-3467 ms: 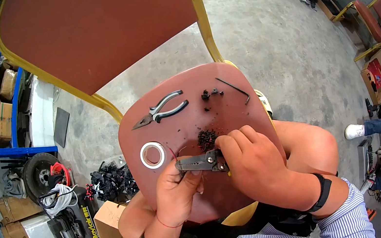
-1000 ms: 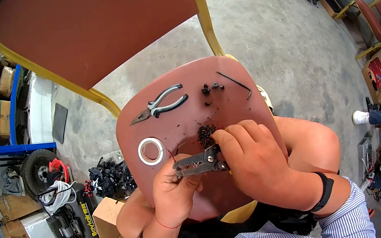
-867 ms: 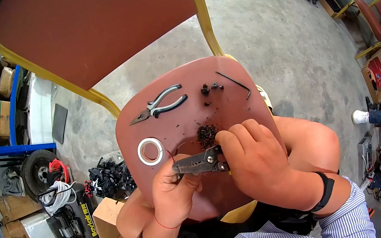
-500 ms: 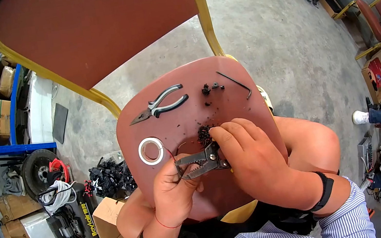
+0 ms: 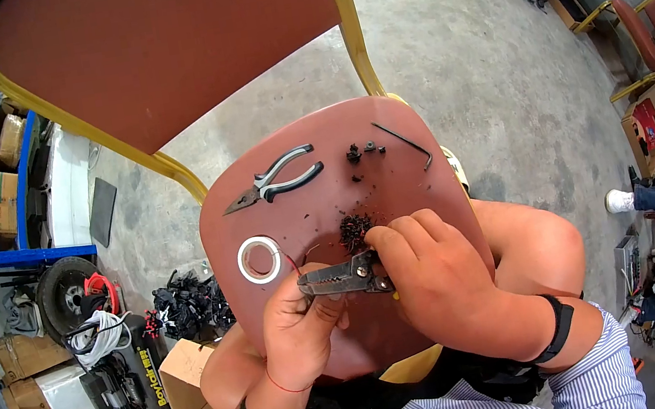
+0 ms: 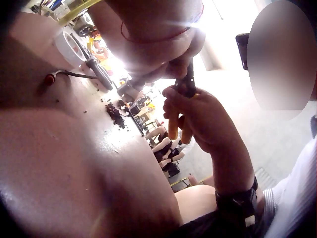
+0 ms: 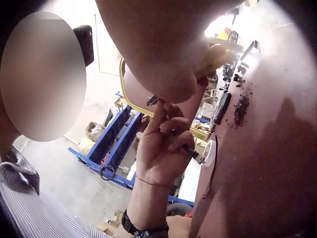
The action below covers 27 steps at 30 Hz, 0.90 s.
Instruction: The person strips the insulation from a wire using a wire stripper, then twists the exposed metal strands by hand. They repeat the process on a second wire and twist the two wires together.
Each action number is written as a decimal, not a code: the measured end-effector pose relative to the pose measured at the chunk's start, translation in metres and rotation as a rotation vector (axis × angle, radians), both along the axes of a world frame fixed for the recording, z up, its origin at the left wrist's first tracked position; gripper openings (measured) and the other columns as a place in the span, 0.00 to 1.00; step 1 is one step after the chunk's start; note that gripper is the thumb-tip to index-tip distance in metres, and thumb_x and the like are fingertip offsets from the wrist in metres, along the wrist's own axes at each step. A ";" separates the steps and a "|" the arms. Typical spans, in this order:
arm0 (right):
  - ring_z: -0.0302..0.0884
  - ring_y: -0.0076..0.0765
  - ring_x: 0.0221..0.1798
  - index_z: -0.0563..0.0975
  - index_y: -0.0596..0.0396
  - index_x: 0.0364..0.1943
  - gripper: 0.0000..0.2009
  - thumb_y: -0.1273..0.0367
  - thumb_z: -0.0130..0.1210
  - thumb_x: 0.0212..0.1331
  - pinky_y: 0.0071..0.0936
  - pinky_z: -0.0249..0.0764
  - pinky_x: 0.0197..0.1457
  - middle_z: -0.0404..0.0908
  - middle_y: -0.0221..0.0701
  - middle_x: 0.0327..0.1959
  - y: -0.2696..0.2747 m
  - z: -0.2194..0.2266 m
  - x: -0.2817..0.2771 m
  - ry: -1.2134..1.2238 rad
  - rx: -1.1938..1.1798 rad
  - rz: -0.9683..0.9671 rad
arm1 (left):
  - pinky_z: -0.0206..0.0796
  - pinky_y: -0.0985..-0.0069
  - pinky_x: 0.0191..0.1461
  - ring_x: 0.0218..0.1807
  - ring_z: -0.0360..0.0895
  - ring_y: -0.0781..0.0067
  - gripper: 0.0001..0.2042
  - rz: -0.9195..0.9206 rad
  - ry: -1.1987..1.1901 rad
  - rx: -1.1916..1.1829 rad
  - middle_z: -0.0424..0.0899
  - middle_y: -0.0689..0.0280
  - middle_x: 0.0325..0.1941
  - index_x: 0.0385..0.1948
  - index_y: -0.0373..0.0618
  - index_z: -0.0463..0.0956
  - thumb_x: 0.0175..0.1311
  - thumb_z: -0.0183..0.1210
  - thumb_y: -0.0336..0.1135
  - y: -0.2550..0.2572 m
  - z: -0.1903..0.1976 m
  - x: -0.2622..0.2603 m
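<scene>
In the head view my right hand (image 5: 443, 272) grips wire strippers (image 5: 330, 281) over the front of the chair seat. Their yellow handles (image 6: 173, 126) show below that hand in the left wrist view. The jaws point left and are closed at my left hand's fingertips. My left hand (image 5: 293, 341) pinches a thin dark and red wire (image 5: 291, 262), whose loose end hangs toward the tape roll; the pinched part is hidden by fingers and jaws. A heap of small black and red clippings (image 5: 355, 231) lies just beyond the tool.
On the brown chair seat (image 5: 262, 223) lie grey-and-black handled pliers (image 5: 294, 181), a white tape roll (image 5: 263, 280), a hex key (image 5: 405, 142) and small black pieces (image 5: 353, 153). The chair's backrest (image 5: 178, 57) rises beyond. An open carton (image 5: 188, 378) stands at lower left.
The strippers' jaws have opened and closed repeatedly: parted half a second ago, closed now. Both hands stay in nearly the same place, the left still pinching the wire.
</scene>
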State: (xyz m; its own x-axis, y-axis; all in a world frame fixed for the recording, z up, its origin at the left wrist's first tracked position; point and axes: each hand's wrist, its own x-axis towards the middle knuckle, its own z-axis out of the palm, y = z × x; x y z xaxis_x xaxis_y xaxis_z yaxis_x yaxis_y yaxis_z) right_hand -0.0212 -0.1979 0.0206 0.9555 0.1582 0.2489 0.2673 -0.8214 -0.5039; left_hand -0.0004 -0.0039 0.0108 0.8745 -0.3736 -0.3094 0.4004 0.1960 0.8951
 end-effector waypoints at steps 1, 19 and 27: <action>0.73 0.42 0.39 0.76 0.62 0.47 0.16 0.71 0.57 0.53 0.34 0.72 0.40 0.75 0.35 0.36 0.000 0.001 0.000 0.002 -0.013 0.000 | 0.67 0.85 0.34 0.30 0.74 0.83 0.06 0.001 0.006 0.010 0.81 0.69 0.36 0.42 0.39 0.78 0.74 0.60 0.33 0.000 0.000 0.000; 0.76 0.48 0.55 0.76 0.62 0.56 0.21 0.69 0.55 0.58 0.39 0.72 0.57 0.79 0.41 0.50 0.002 0.003 -0.001 -0.023 -0.056 -0.036 | 0.69 0.84 0.32 0.28 0.73 0.83 0.06 0.017 0.034 0.030 0.82 0.69 0.35 0.42 0.39 0.80 0.76 0.58 0.32 0.000 -0.001 -0.001; 0.76 0.48 0.55 0.76 0.61 0.57 0.21 0.69 0.55 0.58 0.39 0.72 0.58 0.78 0.41 0.50 0.002 0.003 -0.002 -0.025 -0.063 -0.044 | 0.68 0.84 0.31 0.29 0.74 0.83 0.07 0.016 0.034 0.017 0.81 0.69 0.34 0.40 0.39 0.78 0.75 0.59 0.33 -0.001 -0.002 -0.001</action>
State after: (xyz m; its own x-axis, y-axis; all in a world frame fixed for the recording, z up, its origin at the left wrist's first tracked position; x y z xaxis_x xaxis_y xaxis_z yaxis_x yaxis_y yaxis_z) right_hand -0.0233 -0.1959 0.0239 0.9554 0.1323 0.2639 0.2421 -0.8627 -0.4441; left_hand -0.0016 -0.0044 0.0091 0.8690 -0.3545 -0.3452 0.4278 0.1874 0.8842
